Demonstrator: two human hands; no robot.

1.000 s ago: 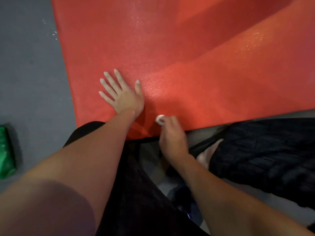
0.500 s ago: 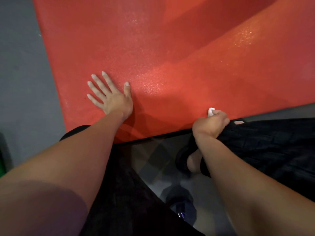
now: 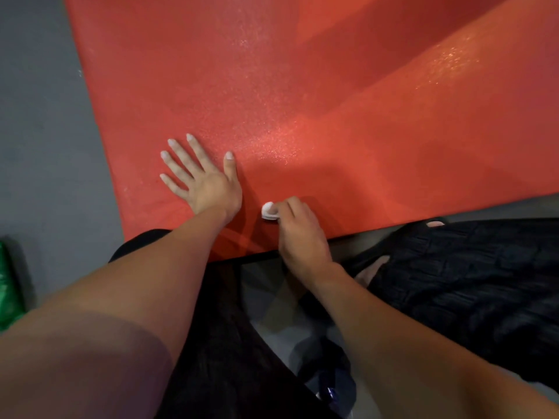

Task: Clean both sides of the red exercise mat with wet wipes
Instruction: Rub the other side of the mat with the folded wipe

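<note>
Your left hand (image 3: pixel 205 179) lies flat on the red exercise mat (image 3: pixel 332 101), palm down, fingers straight and spread, the thumb pointing toward the far side. It sits near the mat's near-left corner and holds nothing.

Your right hand (image 3: pixel 299 234) is just to the right of it, close to the mat's near edge. Its fingers are curled around a small bunched wet wipe (image 3: pixel 269 210), which sticks out white at the far-left end of the fist, past the fingertips. The wipe is pressed against the mat surface, in the gap between your two hands, nearer the right one and just apart from the left wrist.

The mat spreads from the near-left corner toward the far right, filling most of the view. Patches of it glisten, most clearly at the far right and in the middle just beyond your left thumb. It lies on a grey floor (image 3: pixel 39 146).

At the left edge, on the floor, a green packet (image 3: pixel 9 297) is partly in view, well apart from both hands. Your dark-clothed legs (image 3: pixel 469 282) are on the near side of the mat.
</note>
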